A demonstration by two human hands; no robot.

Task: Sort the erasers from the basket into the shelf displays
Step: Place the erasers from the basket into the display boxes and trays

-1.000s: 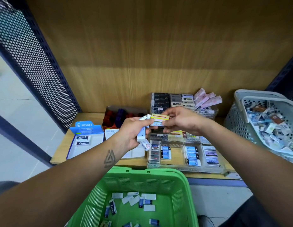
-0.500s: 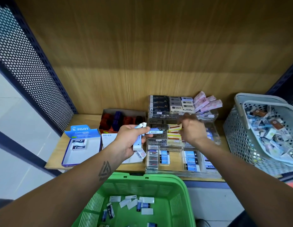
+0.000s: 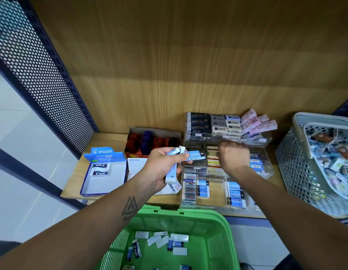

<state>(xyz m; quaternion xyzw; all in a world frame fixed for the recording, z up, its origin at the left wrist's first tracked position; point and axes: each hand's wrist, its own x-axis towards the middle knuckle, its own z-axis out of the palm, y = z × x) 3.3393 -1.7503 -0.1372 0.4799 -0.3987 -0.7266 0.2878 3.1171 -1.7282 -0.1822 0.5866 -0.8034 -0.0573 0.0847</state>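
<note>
Item one: my left hand (image 3: 161, 168), centre of the frame, fingers curled round a fan of several blue-and-white erasers (image 3: 195, 155), one sticking out to the right, others hanging below the palm. Item two: my right hand (image 3: 233, 157), just right of it, back of the hand toward the camera, reaching down into the clear acrylic display (image 3: 266, 164) by the yellow-and-red packs (image 3: 213, 159); its fingers are hidden, so I cannot tell whether it holds anything. Item three: green basket (image 3: 218, 227), bottom centre, with loose erasers scattered on its floor. Item four: front compartments of the display, lower centre right, with rows of blue-labelled erasers; black, grey and pink boxes stacked behind, against the wooden back panel. Item five: open blue Pilot box (image 3: 105, 172), centre left, two erasers inside. Item six: cardboard box of red and dark items (image 3: 149, 142) behind it. Item seven: grey basket (image 3: 297, 164), right edge, heaped with mixed erasers.
</note>
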